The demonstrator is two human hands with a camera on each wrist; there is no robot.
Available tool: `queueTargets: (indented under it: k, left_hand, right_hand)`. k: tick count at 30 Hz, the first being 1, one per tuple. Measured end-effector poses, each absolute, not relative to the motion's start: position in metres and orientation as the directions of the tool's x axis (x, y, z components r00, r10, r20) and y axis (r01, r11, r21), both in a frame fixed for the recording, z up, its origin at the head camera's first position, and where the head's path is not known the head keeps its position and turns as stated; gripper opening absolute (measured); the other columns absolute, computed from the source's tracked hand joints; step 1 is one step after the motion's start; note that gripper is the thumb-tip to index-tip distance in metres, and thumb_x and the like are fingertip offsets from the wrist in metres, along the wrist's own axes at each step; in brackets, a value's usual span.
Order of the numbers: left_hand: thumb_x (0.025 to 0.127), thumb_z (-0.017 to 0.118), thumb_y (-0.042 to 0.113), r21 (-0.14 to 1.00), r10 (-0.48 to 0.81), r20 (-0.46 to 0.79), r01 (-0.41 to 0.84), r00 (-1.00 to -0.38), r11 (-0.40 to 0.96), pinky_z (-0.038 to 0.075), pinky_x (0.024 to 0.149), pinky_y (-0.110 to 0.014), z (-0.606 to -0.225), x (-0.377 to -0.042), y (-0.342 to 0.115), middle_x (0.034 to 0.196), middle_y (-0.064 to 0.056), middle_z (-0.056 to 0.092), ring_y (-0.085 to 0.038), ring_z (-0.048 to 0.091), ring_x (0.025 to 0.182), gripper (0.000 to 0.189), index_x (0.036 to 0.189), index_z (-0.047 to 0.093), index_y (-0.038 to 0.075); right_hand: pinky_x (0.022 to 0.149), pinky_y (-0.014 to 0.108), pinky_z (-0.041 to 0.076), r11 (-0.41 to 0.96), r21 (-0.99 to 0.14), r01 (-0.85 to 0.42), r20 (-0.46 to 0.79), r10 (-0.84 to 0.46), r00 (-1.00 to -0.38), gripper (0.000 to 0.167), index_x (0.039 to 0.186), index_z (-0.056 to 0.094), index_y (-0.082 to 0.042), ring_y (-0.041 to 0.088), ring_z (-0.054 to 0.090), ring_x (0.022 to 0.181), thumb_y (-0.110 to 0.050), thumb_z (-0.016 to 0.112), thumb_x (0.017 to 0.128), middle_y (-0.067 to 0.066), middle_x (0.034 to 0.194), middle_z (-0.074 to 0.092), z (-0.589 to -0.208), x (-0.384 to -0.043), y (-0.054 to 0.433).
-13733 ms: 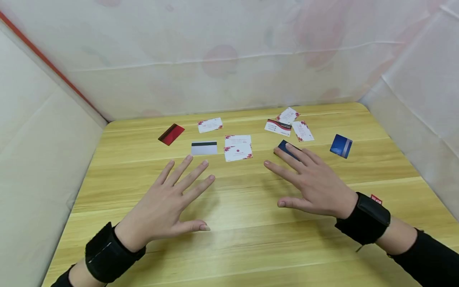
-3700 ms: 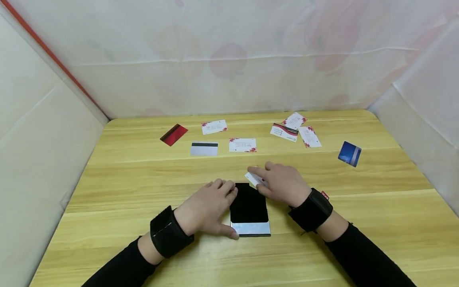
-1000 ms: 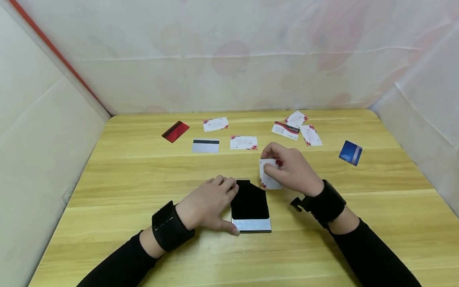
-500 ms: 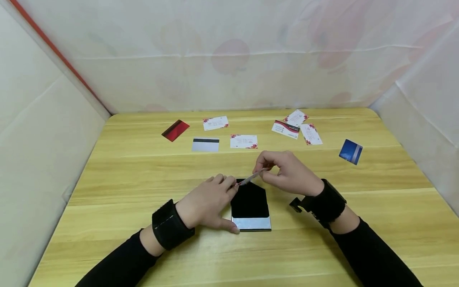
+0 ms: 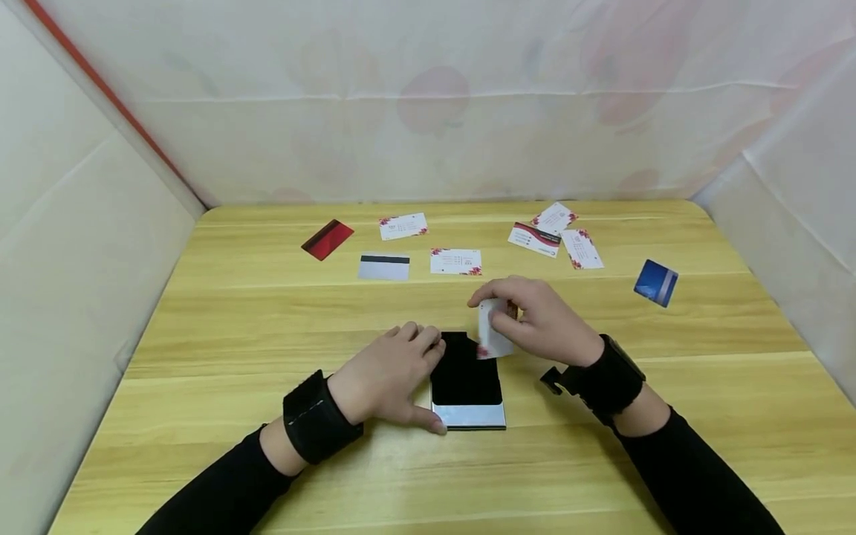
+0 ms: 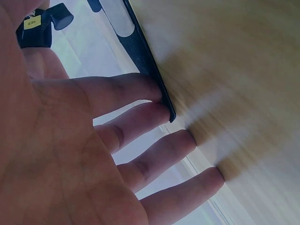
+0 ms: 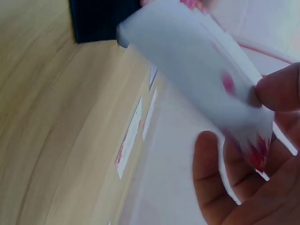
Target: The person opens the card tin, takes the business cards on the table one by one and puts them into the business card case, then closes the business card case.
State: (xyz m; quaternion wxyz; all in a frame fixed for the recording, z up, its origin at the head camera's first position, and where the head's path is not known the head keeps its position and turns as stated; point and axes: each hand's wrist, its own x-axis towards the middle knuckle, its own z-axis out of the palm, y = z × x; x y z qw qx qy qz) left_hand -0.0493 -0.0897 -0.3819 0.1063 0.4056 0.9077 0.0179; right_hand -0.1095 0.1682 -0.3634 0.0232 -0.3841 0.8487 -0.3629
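In the head view, a black card case (image 5: 464, 375) with a silver band across its near end lies on the table. My left hand (image 5: 388, 379) rests along its left side, thumb at the near corner and fingers at the far part. The left wrist view shows two fingertips (image 6: 157, 110) right at the edge of the case (image 6: 152, 70), the other two at the tabletop. My right hand (image 5: 548, 319) pinches a white business card (image 5: 493, 338) with red flower corners between thumb and fingers. The card (image 7: 197, 70) is tilted, its lower corner overlapping the case's right edge in the head view.
Toward the back of the wooden table (image 5: 234, 327) lie a red card (image 5: 328, 239), a magnetic-stripe card (image 5: 384, 267), flowered business cards (image 5: 456, 261), and a red-and-white card (image 5: 535, 239) among others. A blue card (image 5: 656, 282) lies at right. Pale curtains (image 5: 435, 148) enclose the table.
Over the last second the business card turned edge-on above the case's far end, then swung back right to face up again. The left hand and the case have stayed put.
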Motion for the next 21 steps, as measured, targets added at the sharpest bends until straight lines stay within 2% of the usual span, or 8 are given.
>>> queueTargets:
  k: [6, 8, 11, 14, 17, 21]
  left_hand:
    - [0.07, 0.059, 0.087, 0.12, 0.74, -0.176, 0.733, -0.649, 0.67, 0.044, 0.105, -0.048, -0.383, -0.049, -0.09, 0.143, -0.008, 0.046, -0.026, 0.049, 0.123, 0.112, 0.146, 0.05, 0.005]
    - [0.07, 0.059, 0.087, 0.117, 0.74, -0.175, 0.732, -0.65, 0.671, 0.044, 0.105, -0.048, -0.382, -0.049, -0.09, 0.143, -0.008, 0.046, -0.026, 0.049, 0.123, 0.112, 0.146, 0.05, 0.005]
    - [0.069, 0.059, 0.087, 0.116, 0.74, -0.172, 0.733, -0.65, 0.67, 0.044, 0.105, -0.049, -0.382, -0.05, -0.09, 0.143, -0.008, 0.046, -0.027, 0.049, 0.123, 0.113, 0.146, 0.05, 0.005]
    - [0.069, 0.059, 0.088, 0.116, 0.739, -0.171, 0.731, -0.652, 0.672, 0.044, 0.105, -0.049, -0.382, -0.051, -0.09, 0.143, -0.008, 0.047, -0.027, 0.049, 0.123, 0.114, 0.146, 0.049, 0.005]
    - [0.068, 0.058, 0.089, 0.11, 0.741, -0.167, 0.734, -0.651, 0.67, 0.045, 0.104, -0.049, -0.383, -0.052, -0.09, 0.143, -0.008, 0.047, -0.027, 0.049, 0.122, 0.114, 0.146, 0.049, 0.006]
    - [0.068, 0.057, 0.09, 0.105, 0.742, -0.167, 0.737, -0.649, 0.668, 0.046, 0.102, -0.047, -0.383, -0.052, -0.09, 0.14, -0.007, 0.048, -0.025, 0.05, 0.118, 0.115, 0.145, 0.05, 0.006]
  right_hand:
    - [0.061, 0.022, 0.041, 0.446, -0.587, -0.676, 0.204, -0.726, -0.656, 0.039, 0.121, 0.072, -0.021, 0.003, 0.046, 0.075, 0.0, 0.052, 0.094, -0.01, 0.094, 0.055, -0.368, -0.109, 0.166]
    - [0.065, 0.022, 0.044, 0.446, -0.579, -0.683, 0.2, -0.734, -0.649, 0.042, 0.126, 0.069, -0.018, 0.003, 0.049, 0.08, 0.001, 0.053, 0.092, -0.008, 0.098, 0.058, -0.369, -0.109, 0.164]
    - [0.068, 0.024, 0.046, 0.449, -0.608, -0.655, 0.176, -0.728, -0.663, 0.047, 0.134, 0.062, -0.017, 0.005, 0.052, 0.084, -0.001, 0.058, 0.09, -0.007, 0.104, 0.064, -0.368, -0.108, 0.163]
    - [0.066, 0.025, 0.048, 0.45, -0.651, -0.611, 0.137, -0.722, -0.678, 0.049, 0.137, 0.058, -0.018, 0.007, 0.054, 0.077, -0.006, 0.067, 0.09, -0.008, 0.094, 0.065, -0.366, -0.107, 0.162]
    - [0.061, 0.025, 0.048, 0.436, -0.68, -0.589, 0.101, -0.74, -0.665, 0.047, 0.134, 0.059, -0.017, 0.005, 0.056, 0.07, -0.011, 0.074, 0.089, -0.011, 0.084, 0.064, -0.366, -0.105, 0.16]
    - [0.062, 0.026, 0.051, 0.377, -0.717, -0.586, 0.091, -0.784, -0.615, 0.033, 0.117, 0.063, -0.013, 0.003, 0.06, 0.07, -0.018, 0.077, 0.088, -0.013, 0.086, 0.069, -0.37, -0.101, 0.156]
